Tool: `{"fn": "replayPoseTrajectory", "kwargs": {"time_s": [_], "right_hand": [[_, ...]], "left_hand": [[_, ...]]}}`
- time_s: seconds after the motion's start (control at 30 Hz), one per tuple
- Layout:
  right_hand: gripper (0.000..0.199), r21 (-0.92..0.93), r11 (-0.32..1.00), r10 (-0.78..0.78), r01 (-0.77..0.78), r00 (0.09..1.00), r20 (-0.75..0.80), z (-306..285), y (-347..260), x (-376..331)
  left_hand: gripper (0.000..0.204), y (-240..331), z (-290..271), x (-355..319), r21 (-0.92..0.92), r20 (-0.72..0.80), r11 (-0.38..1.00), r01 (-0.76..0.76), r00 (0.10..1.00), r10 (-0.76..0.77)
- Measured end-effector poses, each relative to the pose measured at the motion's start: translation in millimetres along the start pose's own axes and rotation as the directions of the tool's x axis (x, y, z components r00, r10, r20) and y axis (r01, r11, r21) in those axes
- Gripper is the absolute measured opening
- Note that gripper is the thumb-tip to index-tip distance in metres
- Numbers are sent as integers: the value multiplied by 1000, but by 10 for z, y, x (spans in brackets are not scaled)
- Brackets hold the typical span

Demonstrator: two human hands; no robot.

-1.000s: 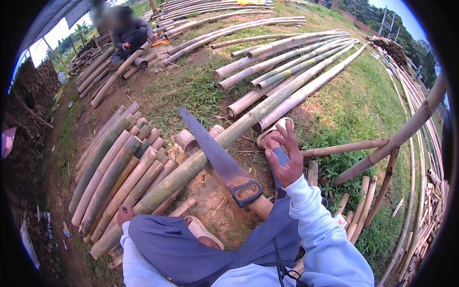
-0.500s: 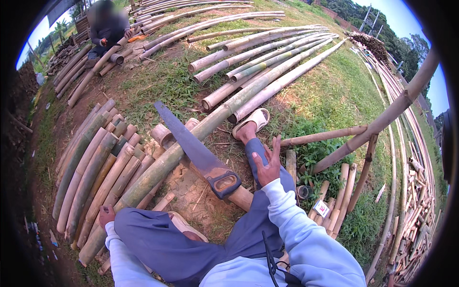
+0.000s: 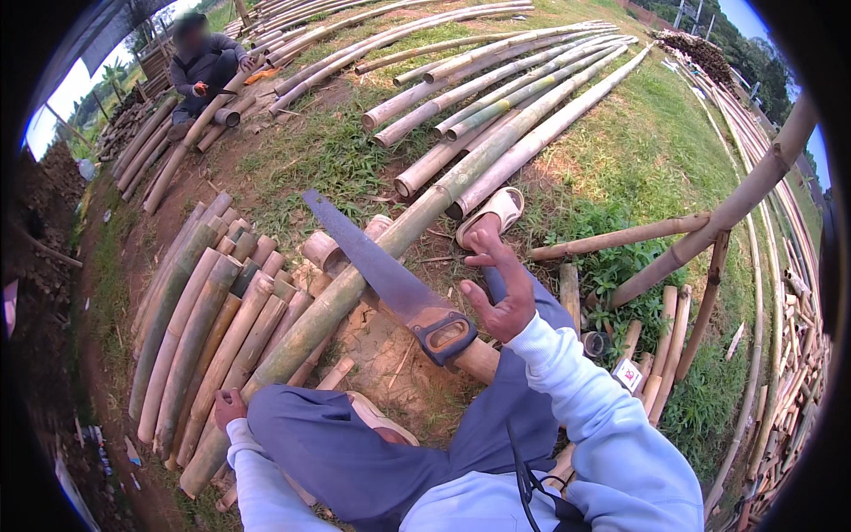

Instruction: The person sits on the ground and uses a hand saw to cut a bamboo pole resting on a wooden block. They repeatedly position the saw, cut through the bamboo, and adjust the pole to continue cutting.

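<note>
A long green-brown bamboo pole [image 3: 306, 330] slants from my lower left toward the far right. On its near end sits my left hand [image 3: 230, 407], fingers curled against it and partly hidden. A handsaw [image 3: 377, 263] lies across the pole, its blade pointing to the far left. Its wood-and-dark handle [image 3: 446, 337] rests by a thick wooden piece [image 3: 479, 360] near my right thigh. My right hand [image 3: 502, 288] is raised over my right leg, fingers apart and holding nothing, right of the saw handle. Short bamboo stumps [image 3: 321, 250] sit under the pole.
Cut bamboo lengths [image 3: 208, 324] are stacked at left. Long bamboo poles [image 3: 523, 115] lie on the grass ahead. A slanted bamboo frame [image 3: 718, 222] stands at right, beside short pieces [image 3: 671, 355] and a small white box [image 3: 628, 374]. Far left, another person [image 3: 202, 66] crouches, holding a pole.
My right hand has turned and its fingers have bent a little, still raised. The whole view has shifted slightly. The saw stays on the pole, and my left hand stays at its near end.
</note>
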State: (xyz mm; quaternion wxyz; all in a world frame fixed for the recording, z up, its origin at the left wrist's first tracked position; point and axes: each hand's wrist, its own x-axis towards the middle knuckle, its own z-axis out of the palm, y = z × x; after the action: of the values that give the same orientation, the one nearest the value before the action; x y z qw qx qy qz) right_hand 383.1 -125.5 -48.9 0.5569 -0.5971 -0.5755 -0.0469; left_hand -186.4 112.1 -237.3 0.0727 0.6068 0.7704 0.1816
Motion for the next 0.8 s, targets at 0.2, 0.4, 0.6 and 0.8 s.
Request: {"fn": "replayPoseTrajectory", "kwargs": {"time_s": [0.2, 0.4, 0.6, 0.8], "right_hand": [[54, -64, 944, 329, -323, 913, 241, 239, 288, -1411], [44, -71, 918, 396, -390, 892, 219, 285, 313, -1659], [41, -54, 859, 504, -509, 822, 264, 341, 377, -1773], [41, -176, 793, 595, -583, 679, 430, 325, 469, -1813]], "left_hand": [[33, 167, -106, -74, 6, -28, 1000, -4, 1000, 4], [32, 149, -100, -88, 19, -69, 1000, 6, 998, -5], [33, 163, -117, -100, 18, -81, 1000, -3, 997, 5], [33, 227, -143, -112, 6, -64, 1000, 4, 998, -4]]}}
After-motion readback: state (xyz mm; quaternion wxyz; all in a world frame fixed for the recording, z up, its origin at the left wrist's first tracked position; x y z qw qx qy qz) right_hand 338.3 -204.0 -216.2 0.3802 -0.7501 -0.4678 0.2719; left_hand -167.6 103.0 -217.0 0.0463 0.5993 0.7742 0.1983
